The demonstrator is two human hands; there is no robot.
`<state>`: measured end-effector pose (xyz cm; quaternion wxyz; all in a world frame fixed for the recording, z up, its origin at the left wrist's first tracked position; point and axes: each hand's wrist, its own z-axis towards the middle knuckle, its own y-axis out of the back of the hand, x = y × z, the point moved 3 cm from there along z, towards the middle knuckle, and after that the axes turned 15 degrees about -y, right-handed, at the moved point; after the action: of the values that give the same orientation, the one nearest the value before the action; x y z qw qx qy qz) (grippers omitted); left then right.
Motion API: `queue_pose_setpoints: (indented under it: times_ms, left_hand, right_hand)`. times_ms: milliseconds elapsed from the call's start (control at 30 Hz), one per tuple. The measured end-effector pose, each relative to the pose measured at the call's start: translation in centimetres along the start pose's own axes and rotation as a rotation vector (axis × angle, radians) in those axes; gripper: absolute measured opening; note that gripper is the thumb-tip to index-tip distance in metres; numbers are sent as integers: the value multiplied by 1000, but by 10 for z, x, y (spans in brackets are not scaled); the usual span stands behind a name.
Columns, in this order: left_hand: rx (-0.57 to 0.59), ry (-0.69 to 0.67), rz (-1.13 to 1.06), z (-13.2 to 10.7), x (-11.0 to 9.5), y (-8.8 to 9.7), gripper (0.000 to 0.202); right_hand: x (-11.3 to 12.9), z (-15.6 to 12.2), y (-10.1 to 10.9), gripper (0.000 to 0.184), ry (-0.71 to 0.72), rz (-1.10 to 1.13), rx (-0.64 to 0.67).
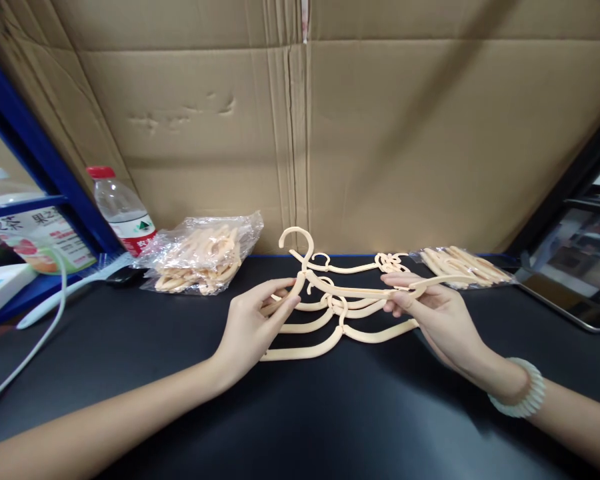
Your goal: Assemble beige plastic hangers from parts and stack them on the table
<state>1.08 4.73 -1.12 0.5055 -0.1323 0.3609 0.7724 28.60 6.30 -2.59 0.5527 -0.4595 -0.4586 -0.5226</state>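
Observation:
A cream plastic hanger [350, 291] with its hook upward is held between both hands above the table. My left hand [257, 317] pinches it just below the hook, on its left arm. At the other end, my right hand [437, 313] has its fingers closed around the right arm, where a curved cream piece [445, 279] also sticks out to the right. Whether that piece is joined to the hanger, I cannot tell. Several more cream hangers [305, 352] lie spread on the table behind and beneath the hands, partly covered by them.
Clear bags of cream hanger parts lie at left, a bag [200, 257], and at right, another bag [465, 265]. A red-capped bottle [125, 213] stands back left, near a white cable [55, 320]. A tablet-like device [575, 273] leans at right. Cardboard [205, 147] walls the back.

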Motion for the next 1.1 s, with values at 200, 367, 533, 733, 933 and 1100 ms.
queue_pose_setpoints:
  times_ms: [200,367,533,733,933,1100]
  left_hand:
    - [38,118,-4,1,-4,1,30]
    - [102,14,105,9,-4,9,25]
    - [179,-251,314,9,-14,9,17]
    - [495,-366,355,-17,-35,-9,17]
    - [616,-406,408,-27,-37,-18,10]
    - [616,-494,523,-28,-36,-20,12]
  right_hand:
    - [10,3,1,17,10,76,23]
    - [27,23,30,16,-85,102,145]
    - [35,44,71,20,-119,-417,353]
    - [37,43,84,18,-236,-831,621]
    - [37,39,86,16,-284,-972,670]
    - [32,39,85,14,-316,-1079,631]
